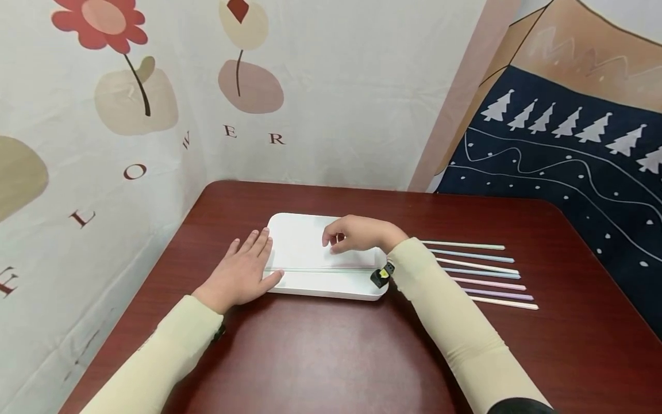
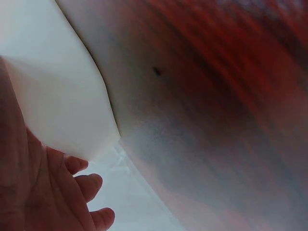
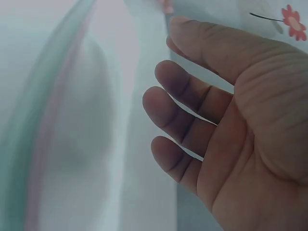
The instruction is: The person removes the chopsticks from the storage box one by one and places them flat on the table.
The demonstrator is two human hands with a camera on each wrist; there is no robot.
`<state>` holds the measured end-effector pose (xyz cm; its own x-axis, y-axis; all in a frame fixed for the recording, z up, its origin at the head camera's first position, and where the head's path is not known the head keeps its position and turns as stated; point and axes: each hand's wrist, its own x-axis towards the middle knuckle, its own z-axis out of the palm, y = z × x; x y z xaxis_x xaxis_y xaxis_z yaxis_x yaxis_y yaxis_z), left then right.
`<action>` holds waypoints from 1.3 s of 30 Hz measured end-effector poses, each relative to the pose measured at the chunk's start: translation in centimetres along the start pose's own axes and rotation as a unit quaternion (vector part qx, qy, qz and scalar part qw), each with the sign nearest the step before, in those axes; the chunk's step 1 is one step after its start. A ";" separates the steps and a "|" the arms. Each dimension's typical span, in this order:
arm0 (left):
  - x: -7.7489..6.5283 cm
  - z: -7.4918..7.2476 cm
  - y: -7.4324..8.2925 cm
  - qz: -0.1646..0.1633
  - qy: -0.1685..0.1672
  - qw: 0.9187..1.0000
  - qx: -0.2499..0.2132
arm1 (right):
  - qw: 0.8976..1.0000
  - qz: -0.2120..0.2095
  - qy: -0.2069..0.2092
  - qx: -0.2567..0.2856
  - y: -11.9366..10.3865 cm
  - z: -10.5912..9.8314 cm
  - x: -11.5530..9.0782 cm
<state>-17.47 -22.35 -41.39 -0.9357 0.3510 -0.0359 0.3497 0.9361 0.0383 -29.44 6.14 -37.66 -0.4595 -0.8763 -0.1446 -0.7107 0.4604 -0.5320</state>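
Note:
A white rounded rectangular board (image 1: 300, 238) with a raised rim lies on the table. Across its near part runs a thin pale green strip (image 1: 320, 269); the right wrist view shows a blurred green band (image 3: 24, 144) with a pink edge. My left hand (image 1: 243, 270) rests with fingers spread on the board's left end, thumb by the strip's end. Over the board's right half is my right hand (image 1: 357, 233), its fingers loosely bent. Nothing shows between those fingers (image 3: 168, 108) in the right wrist view.
Several thin pastel sticks (image 1: 491, 284) lie side by side on the dark red table (image 1: 310, 351), right of the board, partly behind my right sleeve (image 1: 439, 305). A printed cloth (image 1: 351, 115) hangs behind the table, and a dark blue one (image 1: 558, 167) stands at the right.

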 end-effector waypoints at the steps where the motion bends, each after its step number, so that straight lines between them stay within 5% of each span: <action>1: 0.0 0.0 0.0 0.000 0.001 1.000 0.001 | 1.000 0.002 -0.006 0.003 0.0 0.3 0.4; 9: 0.0 -0.1 -0.1 0.000 0.012 1.000 0.005 | 0.998 -0.002 -0.042 0.049 -0.2 2.3 2.4; 23: 0.0 -0.1 0.1 0.000 0.009 1.000 0.004 | 0.996 0.010 -0.052 0.074 0.0 3.2 2.8; 39: -0.1 -0.2 0.2 -0.004 0.003 1.000 0.004 | 0.998 0.039 -0.002 0.054 0.2 3.7 3.0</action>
<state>-17.33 -22.22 -41.15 -0.9386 0.3437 -0.0300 0.3428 0.9389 0.0309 -28.98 3.05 -41.27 -0.5080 -0.8396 -0.1924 -0.6116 0.5089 -0.6058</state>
